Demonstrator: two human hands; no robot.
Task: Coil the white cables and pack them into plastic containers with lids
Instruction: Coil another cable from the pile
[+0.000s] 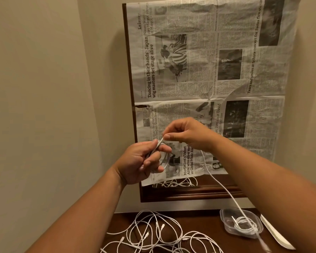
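My left hand (144, 161) is raised in front of the wall and grips a small coil of white cable (164, 161) looped around its fingers. My right hand (186, 134) pinches the same cable just above the left fingers. The cable's free length (224, 189) hangs down to the right and passes over a clear plastic container (224, 219). Inside that container lies a coiled white cable (244, 225). Several loose white cables (153, 232) lie tangled on the dark wooden table (204, 221).
A white lid (275, 232) lies to the right of the container at the table's edge. A newspaper sheet (208, 70) covers a dark-framed mirror (181, 193) on the wall; the cables are reflected at its bottom.
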